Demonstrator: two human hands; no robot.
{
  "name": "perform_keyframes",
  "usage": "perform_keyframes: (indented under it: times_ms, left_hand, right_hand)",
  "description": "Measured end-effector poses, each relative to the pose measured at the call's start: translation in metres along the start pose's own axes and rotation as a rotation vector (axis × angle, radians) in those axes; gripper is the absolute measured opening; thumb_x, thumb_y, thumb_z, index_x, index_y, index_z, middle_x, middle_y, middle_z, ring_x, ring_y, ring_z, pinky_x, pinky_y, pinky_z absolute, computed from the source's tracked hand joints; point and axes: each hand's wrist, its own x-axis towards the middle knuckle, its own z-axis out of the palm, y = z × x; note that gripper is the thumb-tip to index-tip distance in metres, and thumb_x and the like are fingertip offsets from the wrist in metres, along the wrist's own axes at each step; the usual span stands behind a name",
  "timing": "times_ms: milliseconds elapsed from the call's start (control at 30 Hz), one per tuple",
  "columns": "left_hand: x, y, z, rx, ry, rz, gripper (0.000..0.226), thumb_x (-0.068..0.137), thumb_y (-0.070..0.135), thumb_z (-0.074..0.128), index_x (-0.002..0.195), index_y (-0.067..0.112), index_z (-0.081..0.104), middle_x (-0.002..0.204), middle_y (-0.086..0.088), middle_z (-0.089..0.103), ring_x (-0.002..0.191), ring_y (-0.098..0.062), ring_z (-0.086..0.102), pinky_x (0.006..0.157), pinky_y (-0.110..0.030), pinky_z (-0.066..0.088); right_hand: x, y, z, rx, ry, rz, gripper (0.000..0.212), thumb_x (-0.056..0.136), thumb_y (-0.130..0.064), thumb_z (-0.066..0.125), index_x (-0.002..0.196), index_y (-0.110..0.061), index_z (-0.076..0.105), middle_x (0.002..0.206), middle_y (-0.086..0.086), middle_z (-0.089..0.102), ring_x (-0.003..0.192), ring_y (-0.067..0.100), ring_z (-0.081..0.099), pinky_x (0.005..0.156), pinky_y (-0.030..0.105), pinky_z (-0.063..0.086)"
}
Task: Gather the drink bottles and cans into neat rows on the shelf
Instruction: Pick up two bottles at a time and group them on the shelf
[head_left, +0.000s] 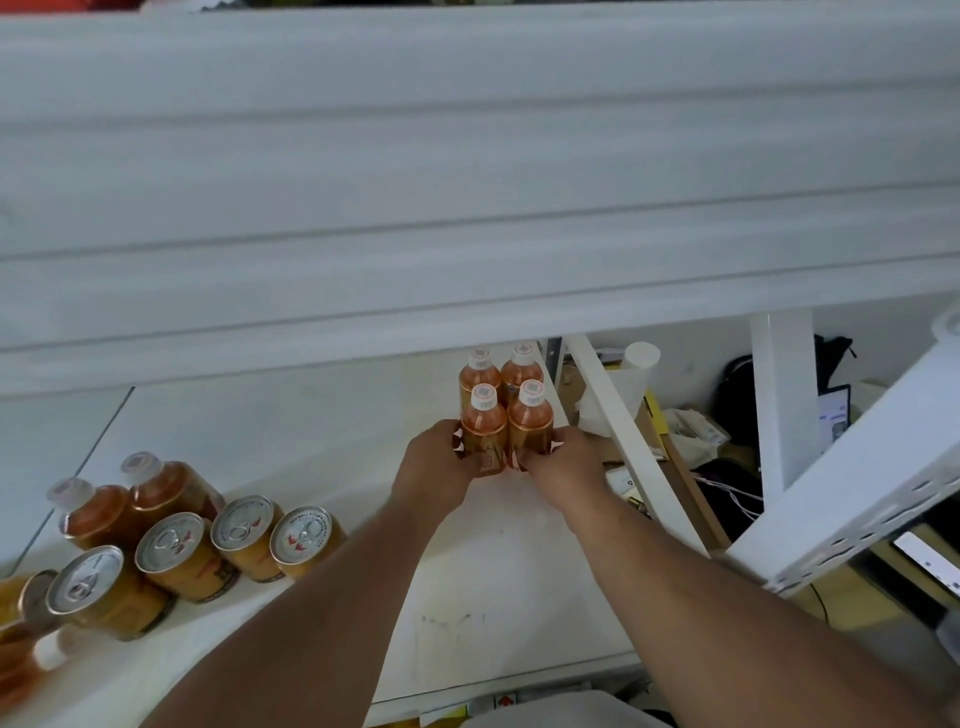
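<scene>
Here we press both hands around a block of four bottles (501, 405) standing upright on the white shelf (322, 447), two in front and two behind, all touching. They are clear plastic, round-shouldered, filled with amber-orange drink and topped with white screw caps that carry a small printed square. Our left hand (436, 470) cups the front left bottle (484, 431), fingers curled together against its glossy label; our right hand (563, 467) does the same on the front right bottle (531, 418), fingers closed on its side, so the front pair is clamped between our palms. The back pair stands just behind, partly under the pale, ridged upper shelf (467, 182) that fills the top of the view in long, blurred bands. The block sits at the right end of the shelf, just beside a slim white post (623, 431). Well to the left of the block stands a loose cluster: two more bottles (135, 504) of the same kind, leaning in the wide lens, and in front of them four squat cans (208, 551), gold-orange metal cylinders with bright silver pull-tab lids. Further cans and a bottle at the far left edge are cut off and blurred. The shelf surface is smooth and matte, with faint grey scuffs near its front edge. Right of the block, beyond the post, a perforated white metal strut (857, 499) slants across clutter we cannot make out clearly.
</scene>
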Motion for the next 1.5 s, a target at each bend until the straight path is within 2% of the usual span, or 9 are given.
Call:
perform_keyframes:
  times_ms: [100,500,700,867,1000,1133,1233,1400,1500]
  left_hand:
    - [0.001,0.003,0.002,0.023,0.008,-0.006,0.050,0.090,0.026,0.069,0.136,0.016,0.055,0.127,-0.001,0.065,0.108,-0.018,0.064,0.084,-0.028,0.053]
    - [0.005,0.006,0.007,0.098,0.026,-0.030,0.052,0.093,0.030,0.065,0.140,0.015,0.050,0.131,-0.005,0.063,0.113,-0.022,0.062,0.091,-0.034,0.054]
    - [0.000,0.002,0.001,0.194,-0.013,-0.032,0.077,0.091,0.047,0.065,0.152,0.015,0.032,0.151,-0.005,0.045,0.135,-0.024,0.046,0.104,-0.035,0.042]
    - [-0.020,-0.002,-0.013,0.486,-0.083,0.063,0.077,0.092,0.048,0.058,0.154,0.018,0.025,0.159,-0.005,0.029,0.144,-0.027,0.031,0.111,-0.043,0.037]
    - [-0.042,-0.005,-0.024,0.664,-0.145,0.125,0.074,0.094,0.050,0.052,0.155,0.018,0.024,0.163,-0.009,0.018,0.149,-0.029,0.020,0.118,-0.044,0.027]
    - [-0.064,-0.007,-0.032,0.732,-0.130,0.163,0.071,0.093,0.050,0.049,0.152,0.017,0.028,0.161,-0.010,0.024,0.147,-0.030,0.024,0.117,-0.047,0.029]
    - [-0.085,-0.007,-0.039,0.732,-0.108,0.145,0.068,0.090,0.051,0.050,0.147,0.017,0.036,0.152,-0.009,0.038,0.139,-0.030,0.035,0.111,-0.046,0.035]
    - [-0.131,-0.003,-0.051,0.701,-0.024,0.113,0.056,0.089,0.049,0.052,0.133,0.015,0.048,0.128,-0.007,0.053,0.123,-0.029,0.048,0.098,-0.044,0.043]
    - [-0.164,0.001,-0.057,0.684,0.006,0.064,0.052,0.090,0.047,0.053,0.130,0.015,0.050,0.126,-0.007,0.053,0.122,-0.029,0.048,0.095,-0.044,0.043]
  right_hand:
    - [0.004,-0.001,0.000,-0.014,0.006,-0.008,0.037,0.093,-0.026,0.075,0.124,-0.012,0.060,0.120,0.008,0.067,0.093,0.020,0.056,0.080,0.035,0.046]
    - [0.010,-0.004,0.003,-0.011,0.010,0.036,0.046,0.095,-0.028,0.071,0.136,-0.013,0.056,0.131,0.010,0.065,0.117,0.030,0.062,0.090,0.038,0.050]
    - [0.004,-0.004,-0.001,-0.045,-0.022,0.099,0.069,0.097,-0.034,0.068,0.153,-0.009,0.037,0.152,0.013,0.049,0.134,0.035,0.052,0.089,0.036,0.044]
    - [-0.015,-0.003,-0.009,-0.239,-0.065,0.115,0.066,0.099,-0.043,0.060,0.152,-0.011,0.039,0.153,0.012,0.048,0.135,0.034,0.050,0.102,0.038,0.045]
    - [-0.044,-0.004,-0.011,-0.647,-0.159,-0.054,0.065,0.101,-0.052,0.050,0.152,-0.013,0.041,0.152,0.011,0.049,0.138,0.032,0.048,0.110,0.041,0.043]
    - [-0.072,-0.004,-0.008,-0.940,-0.201,-0.279,0.070,0.102,-0.057,0.043,0.157,-0.016,0.031,0.164,0.010,0.032,0.152,0.033,0.027,0.121,0.048,0.027]
    - [-0.089,-0.010,-0.009,-1.009,-0.241,-0.346,0.071,0.103,-0.056,0.040,0.160,-0.017,0.024,0.169,0.008,0.020,0.155,0.031,0.018,0.123,0.047,0.019]
    - [-0.117,-0.017,-0.012,-0.984,-0.252,-0.461,0.067,0.102,-0.056,0.044,0.156,-0.018,0.032,0.163,0.007,0.035,0.149,0.031,0.032,0.119,0.046,0.032]
    - [-0.140,-0.017,-0.014,-0.970,-0.281,-0.497,0.069,0.102,-0.055,0.044,0.159,-0.018,0.027,0.165,0.006,0.029,0.151,0.031,0.027,0.120,0.046,0.028]
